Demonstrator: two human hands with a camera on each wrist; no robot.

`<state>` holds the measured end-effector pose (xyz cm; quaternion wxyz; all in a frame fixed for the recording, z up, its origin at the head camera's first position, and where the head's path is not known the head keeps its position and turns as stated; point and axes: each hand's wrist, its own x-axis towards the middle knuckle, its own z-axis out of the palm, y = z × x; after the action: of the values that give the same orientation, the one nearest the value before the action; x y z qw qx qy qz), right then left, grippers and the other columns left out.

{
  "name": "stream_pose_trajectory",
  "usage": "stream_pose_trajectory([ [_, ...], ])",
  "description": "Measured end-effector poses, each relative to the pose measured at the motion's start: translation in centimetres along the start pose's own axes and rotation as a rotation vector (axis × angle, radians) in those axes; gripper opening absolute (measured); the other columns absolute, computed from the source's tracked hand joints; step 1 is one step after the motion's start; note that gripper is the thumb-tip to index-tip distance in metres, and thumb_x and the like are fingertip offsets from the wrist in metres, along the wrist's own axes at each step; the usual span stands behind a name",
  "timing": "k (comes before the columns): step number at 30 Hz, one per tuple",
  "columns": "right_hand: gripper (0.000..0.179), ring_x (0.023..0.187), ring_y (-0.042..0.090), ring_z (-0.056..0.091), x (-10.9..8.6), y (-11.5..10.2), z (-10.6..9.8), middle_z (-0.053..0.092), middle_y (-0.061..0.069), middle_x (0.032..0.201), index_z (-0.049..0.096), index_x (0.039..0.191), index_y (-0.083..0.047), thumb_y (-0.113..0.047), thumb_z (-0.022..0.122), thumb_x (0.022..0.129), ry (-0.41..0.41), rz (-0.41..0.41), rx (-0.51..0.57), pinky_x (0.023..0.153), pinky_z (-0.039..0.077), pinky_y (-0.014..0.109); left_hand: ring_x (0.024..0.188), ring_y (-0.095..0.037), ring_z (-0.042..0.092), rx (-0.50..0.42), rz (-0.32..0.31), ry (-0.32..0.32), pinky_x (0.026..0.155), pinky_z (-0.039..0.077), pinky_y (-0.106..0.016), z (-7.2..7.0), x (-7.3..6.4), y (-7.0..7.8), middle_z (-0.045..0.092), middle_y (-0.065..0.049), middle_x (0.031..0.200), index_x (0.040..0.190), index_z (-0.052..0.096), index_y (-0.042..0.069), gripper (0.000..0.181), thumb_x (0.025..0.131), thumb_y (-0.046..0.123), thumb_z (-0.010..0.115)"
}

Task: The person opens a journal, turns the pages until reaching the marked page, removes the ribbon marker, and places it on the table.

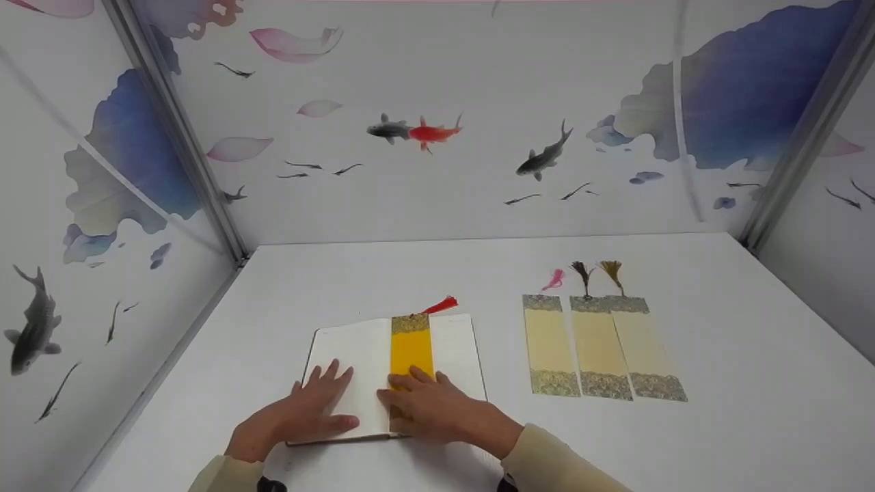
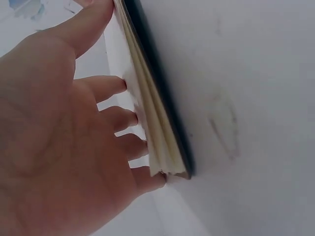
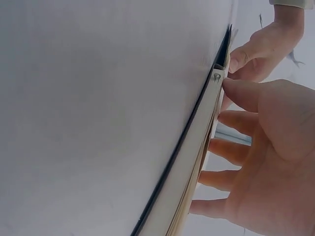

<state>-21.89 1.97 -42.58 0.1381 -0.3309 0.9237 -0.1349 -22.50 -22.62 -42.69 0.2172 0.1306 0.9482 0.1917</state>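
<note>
An open notebook (image 1: 369, 342) with blank pages and a dark cover lies on the white table. Along its middle fold, on the right page, is a yellow bookmark (image 1: 411, 348) with a patterned band and a red tassel (image 1: 441, 305) at its top. My left hand (image 1: 311, 406) rests spread on the left page. My right hand (image 1: 437, 406) lies over the lower part of the bookmark and the right page, hiding them partly. In the left wrist view the fingertips touch the pages (image 2: 155, 123); in the right wrist view the fingers lie along the page block (image 3: 189, 191).
To the right lie several-toned cream bookmarks: one with a pink tassel (image 1: 551, 348), one with a dark tassel (image 1: 598, 348) and one with an olive tassel (image 1: 646, 348), the last two overlapping. White walls (image 1: 444, 198) printed with fish and leaves enclose the table (image 1: 752, 355).
</note>
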Motion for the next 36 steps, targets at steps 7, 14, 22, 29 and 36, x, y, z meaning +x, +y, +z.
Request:
stream_pose_trajectory([
  [7, 0.045, 0.129, 0.027, 0.052, 0.4, 0.7, -0.1, 0.049, 0.010, 0.148, 0.061, 0.138, -0.016, -0.032, 0.068, 0.096, 0.211, 0.111, 0.239, 0.110, 0.045, 0.049, 0.153, -0.051, 0.001, 0.000, 0.004, -0.028, 0.119, 0.003, -0.072, -0.2, 0.0, 0.1, 0.006, -0.025, 0.167, 0.159, 0.025, 0.008, 0.096, 0.089, 0.062, 0.063],
  [14, 0.059, 0.107, 0.029, 0.055, 0.9, 2.5, -0.6, 0.047, 0.022, 0.131, 0.054, 0.134, 0.002, -0.027, 0.078, 0.088, 0.391, 0.348, 0.569, 0.101, 0.052, 0.045, 0.154, -0.051, 0.001, -0.007, -0.008, -0.035, 0.119, 0.003, -0.071, -0.3, -0.1, 0.2, 0.006, -0.025, 0.167, 0.159, 0.025, 0.007, 0.094, 0.090, 0.058, 0.064],
  [22, 0.092, 0.105, 0.029, 0.052, 1.8, 2.1, -0.9, 0.050, 0.020, 0.120, 0.046, 0.137, 0.007, -0.043, 0.089, 0.072, 0.324, 0.493, 0.481, 0.104, 0.051, 0.046, 0.153, -0.051, 0.001, 0.006, -0.033, -0.047, 0.120, 0.003, -0.070, -0.4, 0.4, 0.3, 0.005, -0.025, 0.167, 0.159, 0.025, 0.006, 0.097, 0.088, 0.057, 0.068],
  [29, 0.090, 0.100, 0.028, 0.048, 1.8, 0.9, -1.2, 0.050, 0.017, 0.114, 0.047, 0.135, 0.005, -0.037, 0.092, 0.070, 0.254, 0.497, 0.365, 0.095, 0.053, 0.046, 0.152, -0.054, -0.001, -0.001, -0.030, -0.042, 0.119, 0.003, -0.071, -0.6, 0.5, 0.5, 0.004, -0.027, 0.167, 0.158, 0.025, 0.004, 0.098, 0.088, 0.054, 0.070],
  [36, 0.092, 0.094, 0.026, 0.053, 0.8, 1.5, -2.1, 0.055, 0.017, 0.113, 0.040, 0.142, 0.002, -0.028, 0.091, 0.073, 0.087, 0.528, 0.374, 0.098, 0.054, 0.046, 0.153, -0.053, 0.001, 0.012, -0.062, -0.061, 0.120, 0.005, -0.070, -0.4, 0.8, 0.7, 0.006, -0.025, 0.167, 0.158, 0.027, 0.006, 0.097, 0.087, 0.052, 0.072],
])
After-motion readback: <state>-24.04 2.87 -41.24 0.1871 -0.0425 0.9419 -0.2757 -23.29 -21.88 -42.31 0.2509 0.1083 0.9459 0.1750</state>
